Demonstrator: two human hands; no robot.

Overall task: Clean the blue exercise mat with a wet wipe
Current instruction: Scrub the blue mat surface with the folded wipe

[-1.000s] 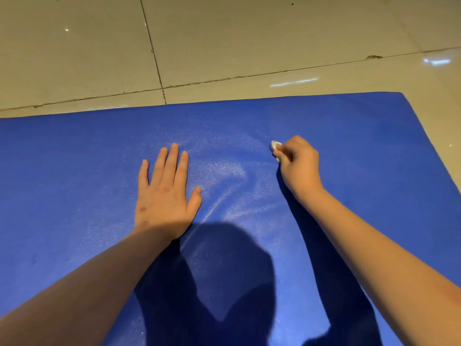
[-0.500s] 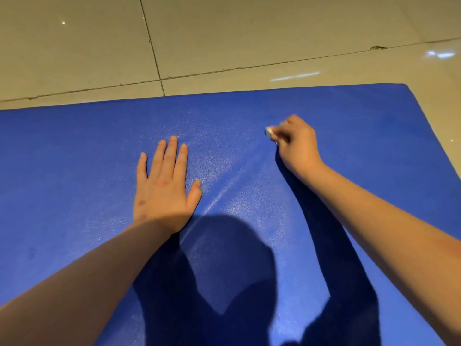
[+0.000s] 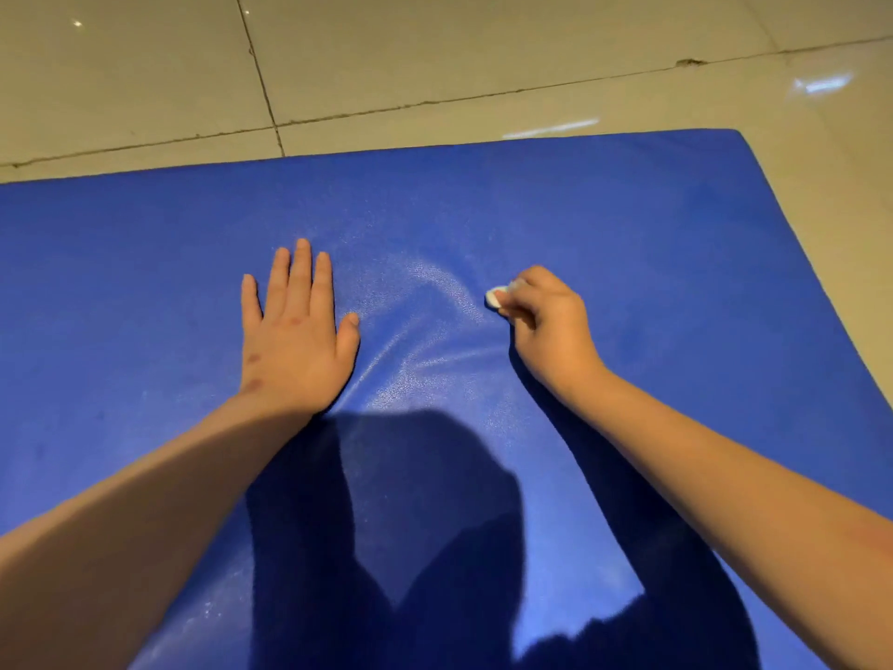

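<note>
1. The blue, finely textured vinyl exercise mat (image 3: 145, 292) lies flat on the beige glossy tiled floor (image 3: 435, 55) and fills most of the view; its far edge and far right corner are visible.
2. The left hand (image 3: 295, 340) lies palm down on the mat, left of centre. Its fingers are straight and close together, the thumb is set apart to the right, and it holds nothing.
3. Between the two hands, the mat surface shows shiny creases that catch the light.
4. The small white wadded wet wipe (image 3: 495, 296) touches the mat right of centre, just at the tips of the right hand's fingers.
5. The right hand (image 3: 551, 326) has its fingers curled and pinches the wipe against the mat; only a small part of the wipe shows.
6. Dark shadows of both forearms and of the person's head fall on the near part of the mat.
</note>
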